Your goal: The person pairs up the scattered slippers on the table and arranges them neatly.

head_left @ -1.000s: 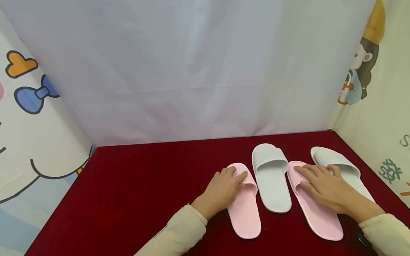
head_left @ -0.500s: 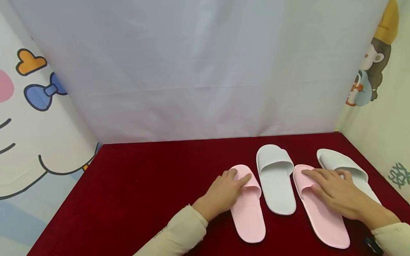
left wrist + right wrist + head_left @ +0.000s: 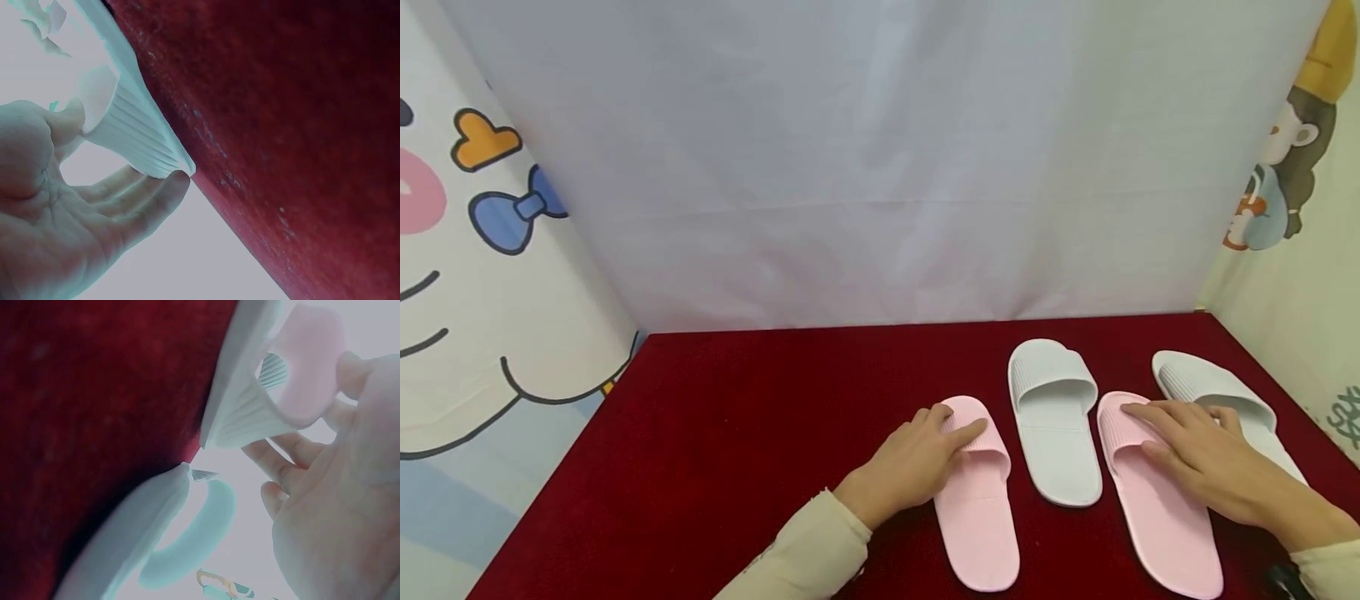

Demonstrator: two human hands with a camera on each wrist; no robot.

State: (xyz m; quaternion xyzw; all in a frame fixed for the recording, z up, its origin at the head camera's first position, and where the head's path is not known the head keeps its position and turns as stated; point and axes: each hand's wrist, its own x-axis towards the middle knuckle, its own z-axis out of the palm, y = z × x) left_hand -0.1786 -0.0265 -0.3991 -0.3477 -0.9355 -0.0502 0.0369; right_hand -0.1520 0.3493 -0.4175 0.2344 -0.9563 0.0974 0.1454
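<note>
One huge pale curtain (image 3: 850,183) fills the back, and below it the red-covered desk (image 3: 737,450) stretches right across the scene! Out on the left flank, a printed panel (image 3: 467,350); on the right, a yellowish panel (image 3: 1307,325) with a cartoon figure. Now the slippers, all in a row on the desk's right half, toes pointing away from the person! From the left it's the left pink slipper (image 3: 981,525), then the left white slipper (image 3: 1063,458) set farther back, then the right pink slipper (image 3: 1172,533), and on the outside the right white slipper (image 3: 1262,433). To the hands! The left hand (image 3: 910,462) pinches the left pink slipper across its ribbed strap, thumb on top, fingers at the outer edge. The right hand (image 3: 1213,462) pinches the right pink slipper's strap, thumb by the opening, partly covering the white neighbour. Smaller still, a blue bow print (image 3: 516,212), an orange print (image 3: 484,140), and a dark object (image 3: 1287,581), too blurred to name, beside the right sleeve (image 3: 1332,575)!
</note>
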